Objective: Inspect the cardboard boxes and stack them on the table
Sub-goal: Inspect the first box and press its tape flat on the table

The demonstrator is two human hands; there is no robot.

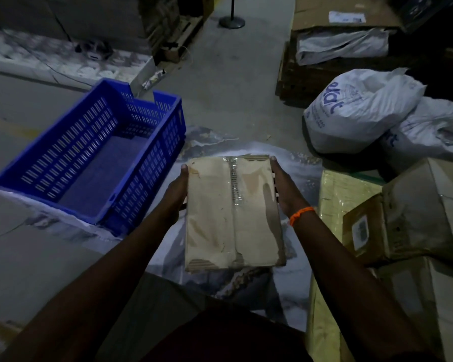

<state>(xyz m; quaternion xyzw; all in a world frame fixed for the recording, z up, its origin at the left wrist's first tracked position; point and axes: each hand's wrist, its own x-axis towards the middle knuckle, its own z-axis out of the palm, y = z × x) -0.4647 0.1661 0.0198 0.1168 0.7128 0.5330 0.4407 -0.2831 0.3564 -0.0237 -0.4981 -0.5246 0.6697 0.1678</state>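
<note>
We hold a flat cardboard box between both hands, over a marbled sheet spread below us.

Our left hand presses its left long edge and our right hand, an orange band at the wrist, presses its right edge; clear tape runs down the box's middle. A blue slotted crate sits to the left, more cardboard boxes and white sacks to the right.

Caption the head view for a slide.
Both hands, left and right, hold a taped cardboard box beside an empty blue crate.
</note>
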